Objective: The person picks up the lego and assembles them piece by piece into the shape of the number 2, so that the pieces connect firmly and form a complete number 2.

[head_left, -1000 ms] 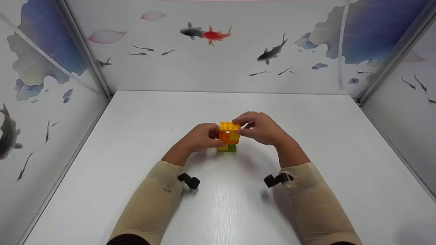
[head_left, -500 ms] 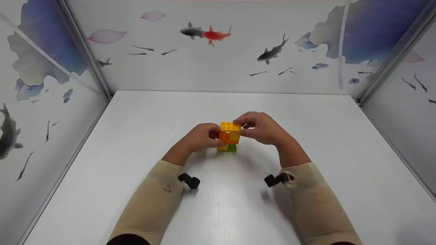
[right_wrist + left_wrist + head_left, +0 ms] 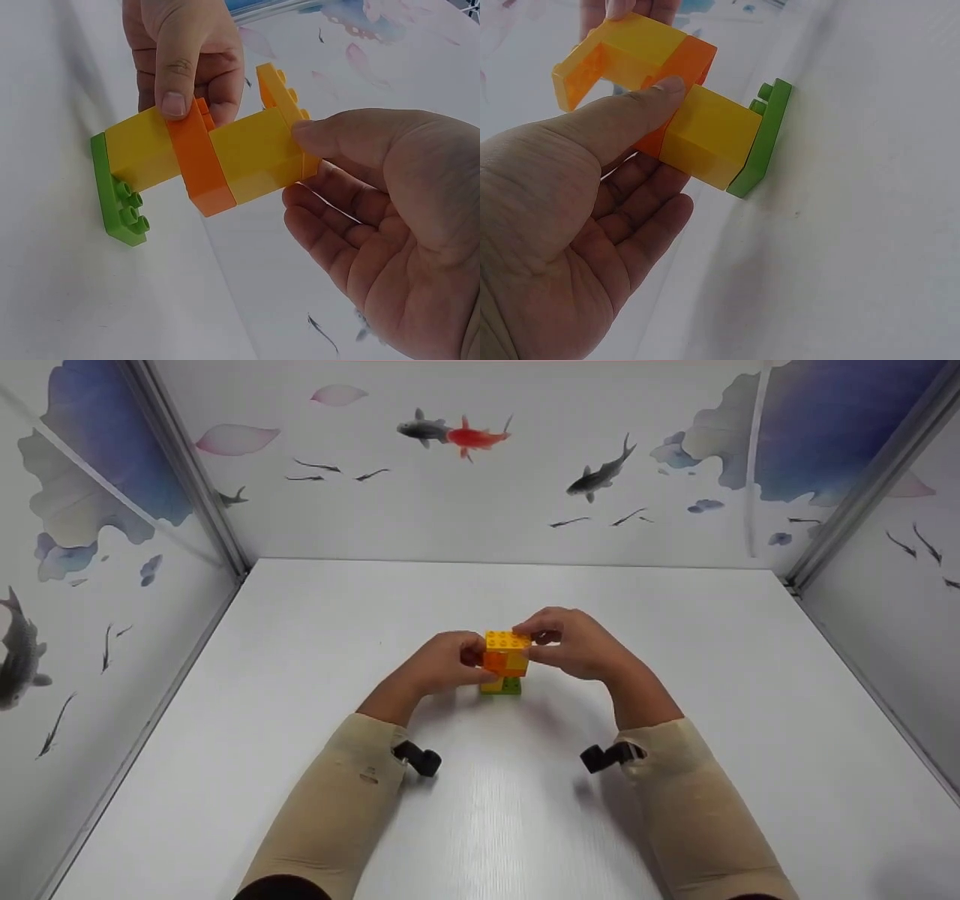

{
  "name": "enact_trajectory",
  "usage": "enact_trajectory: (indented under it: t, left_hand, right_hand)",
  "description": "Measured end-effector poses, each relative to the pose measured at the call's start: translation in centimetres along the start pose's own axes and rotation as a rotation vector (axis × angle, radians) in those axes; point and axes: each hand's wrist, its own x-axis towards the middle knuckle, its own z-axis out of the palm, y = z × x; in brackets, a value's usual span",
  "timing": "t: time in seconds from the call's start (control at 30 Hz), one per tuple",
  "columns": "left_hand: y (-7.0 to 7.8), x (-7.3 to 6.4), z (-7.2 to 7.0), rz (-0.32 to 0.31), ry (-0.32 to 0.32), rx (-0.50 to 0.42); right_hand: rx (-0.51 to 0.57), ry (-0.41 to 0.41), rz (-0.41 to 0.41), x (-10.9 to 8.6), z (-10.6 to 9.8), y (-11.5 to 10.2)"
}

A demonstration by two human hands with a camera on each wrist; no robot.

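Observation:
A small stack of toy building bricks stands on the table. Its base is a green plate, with a lower yellow brick on one end. Above lies an orange brick, bearing an upper yellow brick. A flat yellow-orange brick with studs tops the stack and overhangs to the left. My left hand grips the orange brick, thumb on the near side. From the right, my right hand pinches the top brick; its thumb also covers the upper yellow brick's edge in the right wrist view.
The white table spreads around the stack. White panels painted with fish and petals, such as the back wall, enclose it on the left, right and far side. A black camera mount sticks out from each sleeve.
The flat top brick has come down slightly, and the small gap beneath it has closed. Both hands keep their hold and have barely moved.

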Motion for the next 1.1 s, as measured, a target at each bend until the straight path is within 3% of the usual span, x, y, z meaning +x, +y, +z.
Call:
enact_trajectory:
  t: [0.3,0.7,1.1]
  left_hand:
    - [0.3,-0.1,0.0,-0.018,-0.012,-0.011]
    - [0.1,0.2,0.2,-0.044,-0.016,-0.005]
    - [0.1,0.0,-0.1,-0.011,-0.004,-0.023]
  right_hand:
    - [0.039,0.018,-0.032,0.0,0.0,0.8]
    - [0.046,0.013,0.118,-1.1,-1.3,2.9]
    - [0.141,-0.029,0.147,-0.1,0.6,4.3]
